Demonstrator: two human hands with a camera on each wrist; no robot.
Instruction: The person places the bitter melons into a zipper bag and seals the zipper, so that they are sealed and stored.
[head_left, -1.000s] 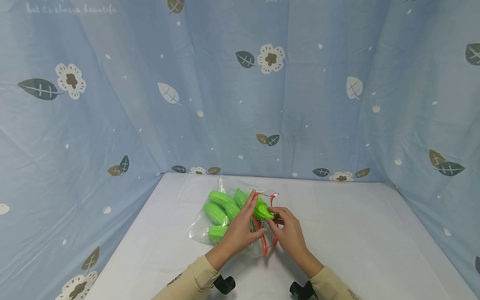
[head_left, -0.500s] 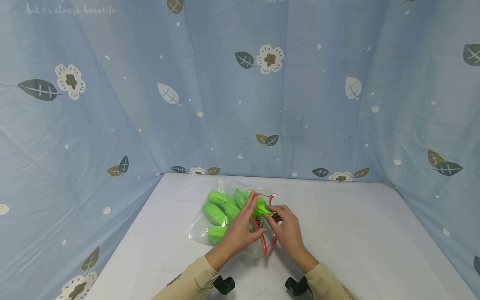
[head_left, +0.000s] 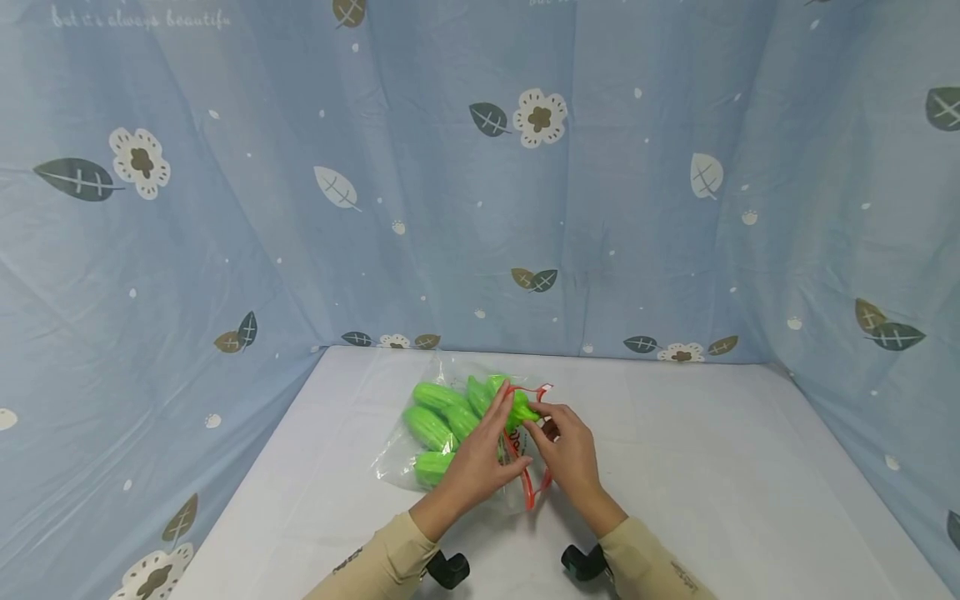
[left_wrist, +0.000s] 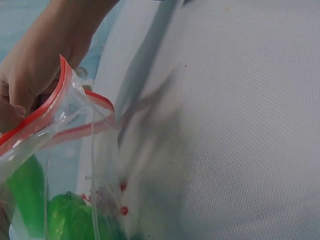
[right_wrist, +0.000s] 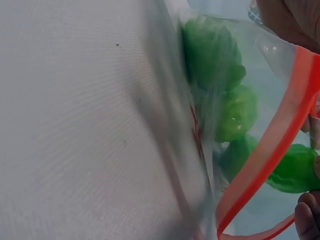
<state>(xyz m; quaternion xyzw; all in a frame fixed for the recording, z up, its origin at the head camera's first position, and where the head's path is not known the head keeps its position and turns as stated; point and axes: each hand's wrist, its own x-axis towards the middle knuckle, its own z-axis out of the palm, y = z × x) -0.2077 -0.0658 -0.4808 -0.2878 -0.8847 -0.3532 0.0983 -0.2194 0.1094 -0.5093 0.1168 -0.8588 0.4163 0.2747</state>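
Observation:
A clear zip bag [head_left: 396, 457] with a red zip edge [head_left: 529, 496] lies on the table, its mouth facing right. Inside it are several green ribbed gourds [head_left: 429, 428]. My left hand [head_left: 478, 465] lies over the bag beside its mouth, fingers straight and thumb spread toward the red edge. With thumb and fingers, my right hand [head_left: 573, 450] pinches the narrow end of another green gourd [head_left: 525, 410] at the bag's mouth. In the right wrist view this gourd [right_wrist: 294, 171] shows past the red edge, between the fingertips. My left hand hides part of the bag.
The bag rests on a white-covered table [head_left: 697, 467]. Blue printed cloth [head_left: 450, 208] hangs behind the table and along both sides. A black wrist camera [head_left: 448, 570] sits under the left sleeve, another black camera [head_left: 583, 562] under the right.
My right hand has moved left and slightly away from me, taking the pinched gourd farther into the bag's mouth. The left hand has stayed in place.

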